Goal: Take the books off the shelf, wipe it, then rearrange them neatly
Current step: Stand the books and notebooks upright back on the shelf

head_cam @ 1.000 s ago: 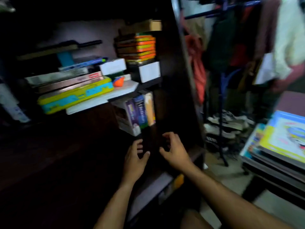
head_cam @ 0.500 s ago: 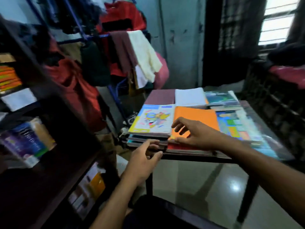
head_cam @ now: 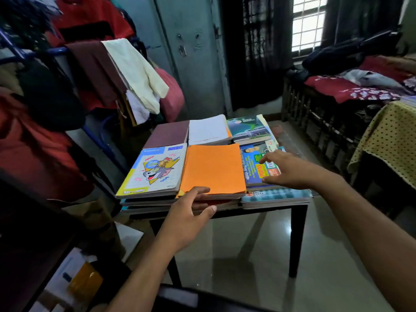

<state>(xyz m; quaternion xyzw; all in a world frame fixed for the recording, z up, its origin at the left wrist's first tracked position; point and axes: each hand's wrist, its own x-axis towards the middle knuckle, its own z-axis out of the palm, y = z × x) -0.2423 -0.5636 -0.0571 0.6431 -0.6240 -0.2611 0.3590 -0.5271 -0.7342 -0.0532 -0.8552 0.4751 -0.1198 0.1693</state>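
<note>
head view: left hand (head_cam: 188, 213) pinches the near edge of the flat orange-covered book (head_cam: 213, 170) on the dark worktop (head_cam: 298, 221), likely to lift it, while right hand (head_cam: 282, 168) hovers open over the blue printed book (head_cam: 253, 167).

Matt orange paper cover (head_cam: 213, 168), glossy floor (head_cam: 258, 244)

Window (head_cam: 308, 23) daylight glares on floor (head_cam: 258, 244); edges dark, warped

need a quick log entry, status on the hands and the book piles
Left hand grips near edge of orange book pile. Right hand open, fingers over blue book. Books stacked on small table, none lifted. Nothing in the way.
</note>
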